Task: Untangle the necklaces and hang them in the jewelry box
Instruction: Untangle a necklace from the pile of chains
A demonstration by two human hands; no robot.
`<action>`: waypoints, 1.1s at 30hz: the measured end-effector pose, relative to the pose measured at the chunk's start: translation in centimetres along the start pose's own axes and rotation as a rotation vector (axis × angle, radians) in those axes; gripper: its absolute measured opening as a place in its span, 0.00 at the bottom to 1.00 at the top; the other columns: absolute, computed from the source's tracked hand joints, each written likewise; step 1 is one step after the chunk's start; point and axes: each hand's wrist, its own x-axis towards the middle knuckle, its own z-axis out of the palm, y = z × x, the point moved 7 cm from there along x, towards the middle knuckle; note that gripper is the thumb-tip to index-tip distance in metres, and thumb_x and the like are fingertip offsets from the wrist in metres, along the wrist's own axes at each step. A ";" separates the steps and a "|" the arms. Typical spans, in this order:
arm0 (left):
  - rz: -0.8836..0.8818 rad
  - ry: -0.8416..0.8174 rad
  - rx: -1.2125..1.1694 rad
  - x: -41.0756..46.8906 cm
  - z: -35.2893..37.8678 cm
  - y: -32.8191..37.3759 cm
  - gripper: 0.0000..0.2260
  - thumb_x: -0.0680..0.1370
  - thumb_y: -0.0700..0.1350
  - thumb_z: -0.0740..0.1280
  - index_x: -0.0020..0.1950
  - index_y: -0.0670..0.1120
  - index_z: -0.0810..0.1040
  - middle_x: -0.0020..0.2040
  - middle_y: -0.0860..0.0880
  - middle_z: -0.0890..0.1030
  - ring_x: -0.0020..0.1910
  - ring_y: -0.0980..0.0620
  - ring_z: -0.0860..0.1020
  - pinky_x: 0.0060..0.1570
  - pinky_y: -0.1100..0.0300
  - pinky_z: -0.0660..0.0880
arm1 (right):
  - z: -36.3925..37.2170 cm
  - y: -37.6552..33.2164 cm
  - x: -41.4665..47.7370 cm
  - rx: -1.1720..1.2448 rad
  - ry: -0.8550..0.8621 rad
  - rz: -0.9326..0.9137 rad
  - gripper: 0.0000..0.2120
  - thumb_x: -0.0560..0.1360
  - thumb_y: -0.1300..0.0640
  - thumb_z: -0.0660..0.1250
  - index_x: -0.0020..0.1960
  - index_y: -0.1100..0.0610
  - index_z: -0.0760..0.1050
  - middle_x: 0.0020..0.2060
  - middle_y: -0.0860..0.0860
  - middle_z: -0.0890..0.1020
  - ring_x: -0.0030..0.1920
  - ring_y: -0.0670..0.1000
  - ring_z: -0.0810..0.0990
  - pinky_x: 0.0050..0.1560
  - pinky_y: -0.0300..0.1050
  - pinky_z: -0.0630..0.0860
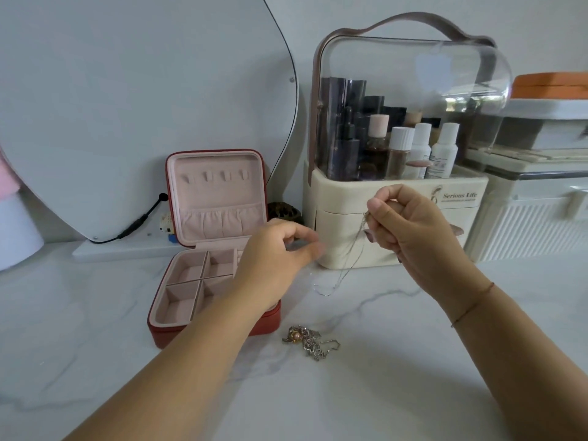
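Beneath right hand (410,230) grip, thin chain (351,259) — dangling

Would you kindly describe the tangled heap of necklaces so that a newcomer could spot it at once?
Find the open red jewelry box with pink lining on the white marble counter. Off its front right corner lies a tangled heap of silver chains. Unlike the thin silver chain dangling from the right hand, it rests flat and holds a pinkish-gold bead.

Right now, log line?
right hand pinches thin silver chain | left hand loosely curled beside it | tangled necklace pile untouched | red jewelry box open
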 end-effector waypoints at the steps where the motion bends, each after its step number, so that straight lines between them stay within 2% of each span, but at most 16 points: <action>1: 0.010 -0.022 -0.049 -0.1 0.2 0.2 0.06 0.73 0.49 0.72 0.49 0.54 0.83 0.49 0.59 0.80 0.48 0.64 0.76 0.44 0.73 0.68 | 0.3 0.1 0.0 -0.008 -0.023 0.004 0.05 0.78 0.64 0.63 0.44 0.59 0.69 0.25 0.50 0.75 0.24 0.47 0.62 0.28 0.38 0.60; 4: -0.018 -0.137 -0.338 -0.5 1.5 1.0 0.06 0.75 0.48 0.70 0.51 0.54 0.82 0.49 0.57 0.84 0.52 0.63 0.80 0.50 0.73 0.70 | 1.3 0.5 -0.3 -0.063 -0.096 0.021 0.04 0.78 0.63 0.64 0.44 0.59 0.70 0.25 0.52 0.75 0.23 0.46 0.63 0.25 0.35 0.60; 7: -0.029 -0.215 -0.450 -1.1 2.5 1.7 0.08 0.74 0.43 0.70 0.53 0.48 0.82 0.46 0.51 0.85 0.48 0.59 0.82 0.49 0.71 0.73 | 2.3 1.0 -0.5 -0.165 -0.174 0.035 0.05 0.78 0.63 0.65 0.44 0.60 0.70 0.25 0.52 0.74 0.23 0.45 0.63 0.24 0.34 0.60; 11: -0.065 -0.181 -0.442 -1.2 2.8 1.3 0.07 0.71 0.41 0.73 0.49 0.47 0.82 0.41 0.47 0.86 0.42 0.54 0.83 0.47 0.65 0.75 | 2.7 1.3 -0.7 -0.255 -0.211 0.034 0.06 0.78 0.63 0.65 0.43 0.58 0.71 0.23 0.51 0.73 0.23 0.46 0.63 0.24 0.34 0.60; 16: -0.058 -0.105 -0.404 -1.1 2.2 1.0 0.03 0.73 0.43 0.73 0.45 0.46 0.83 0.37 0.48 0.85 0.37 0.57 0.82 0.41 0.70 0.75 | 2.8 1.5 -0.7 -0.269 -0.233 0.026 0.05 0.75 0.62 0.68 0.43 0.59 0.73 0.23 0.48 0.71 0.24 0.44 0.64 0.25 0.33 0.62; 19: -0.045 -0.066 -0.342 -1.0 1.6 1.0 0.03 0.73 0.45 0.72 0.46 0.47 0.84 0.40 0.49 0.85 0.41 0.56 0.82 0.42 0.71 0.75 | 2.4 1.6 -0.6 -0.217 -0.225 0.047 0.01 0.74 0.63 0.69 0.46 0.60 0.78 0.28 0.49 0.76 0.28 0.45 0.67 0.29 0.35 0.64; 21: -0.036 -0.061 -0.305 -0.9 1.5 1.1 0.02 0.74 0.46 0.72 0.45 0.49 0.84 0.40 0.50 0.85 0.42 0.57 0.82 0.43 0.72 0.74 | 2.1 1.6 -0.5 -0.178 -0.217 0.049 0.04 0.74 0.65 0.69 0.49 0.62 0.79 0.31 0.53 0.76 0.30 0.47 0.69 0.31 0.35 0.68; 23: -0.036 -0.077 -0.308 -0.9 1.6 1.2 0.02 0.74 0.45 0.72 0.45 0.49 0.84 0.40 0.50 0.85 0.42 0.57 0.82 0.43 0.72 0.74 | 2.0 1.6 -0.5 -0.160 -0.215 0.046 0.05 0.75 0.66 0.68 0.50 0.62 0.79 0.31 0.53 0.76 0.30 0.47 0.70 0.33 0.35 0.70; 26: -0.060 -0.093 -0.318 -0.9 1.8 1.0 0.03 0.74 0.42 0.72 0.43 0.50 0.83 0.42 0.47 0.85 0.45 0.52 0.82 0.47 0.66 0.75 | 2.1 1.6 -0.5 -0.158 -0.216 0.036 0.06 0.75 0.66 0.67 0.51 0.61 0.78 0.30 0.50 0.76 0.30 0.47 0.70 0.34 0.35 0.70; 30: -0.093 -0.130 -0.351 -0.9 2.1 0.8 0.02 0.74 0.42 0.72 0.43 0.48 0.83 0.42 0.45 0.85 0.43 0.53 0.82 0.48 0.64 0.76 | 2.3 1.2 -0.6 -0.152 -0.226 0.027 0.07 0.73 0.60 0.69 0.50 0.61 0.78 0.29 0.51 0.77 0.31 0.48 0.69 0.32 0.36 0.68; 33: -0.076 -0.181 -0.367 -0.9 2.6 0.9 0.04 0.76 0.44 0.69 0.44 0.45 0.81 0.35 0.50 0.82 0.36 0.60 0.79 0.42 0.68 0.75 | 2.6 1.2 -0.6 -0.151 -0.233 0.037 0.10 0.69 0.55 0.69 0.48 0.60 0.79 0.29 0.51 0.76 0.32 0.50 0.68 0.32 0.37 0.66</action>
